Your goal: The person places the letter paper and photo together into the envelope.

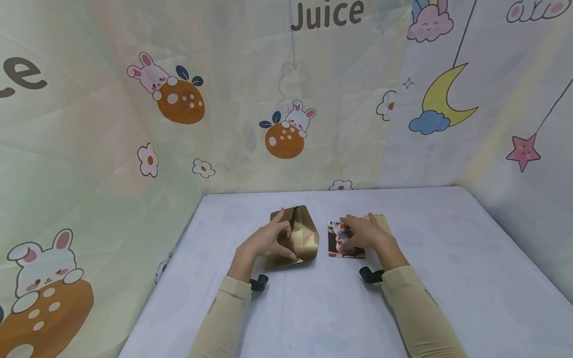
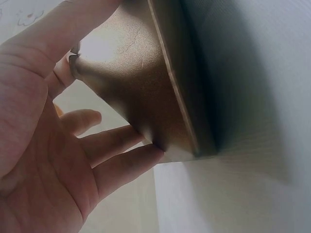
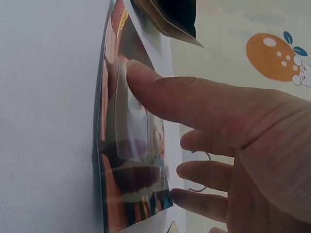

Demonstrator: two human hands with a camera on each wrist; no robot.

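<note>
Remotely, I see the left hand (image 1: 267, 239) gripping the gold envelope (image 1: 307, 241); just right of it, the photo (image 1: 335, 244) lies on the surface (image 1: 313, 318) under the nearer right hand (image 1: 368, 232), fingers (image 3: 209, 174) loosely extended

We have a whitish-covered table (image 1: 313, 308). Directly on it, left to right: gold envelope (image 1: 306, 238), animal-picture card (image 1: 336, 242) near it, beige piece (image 1: 383, 223) by the card, mostly hidden; we can't tell its shape.

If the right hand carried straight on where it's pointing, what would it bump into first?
Most likely the picture card beneath the right hand, though whether they already touch is unclear.
</note>
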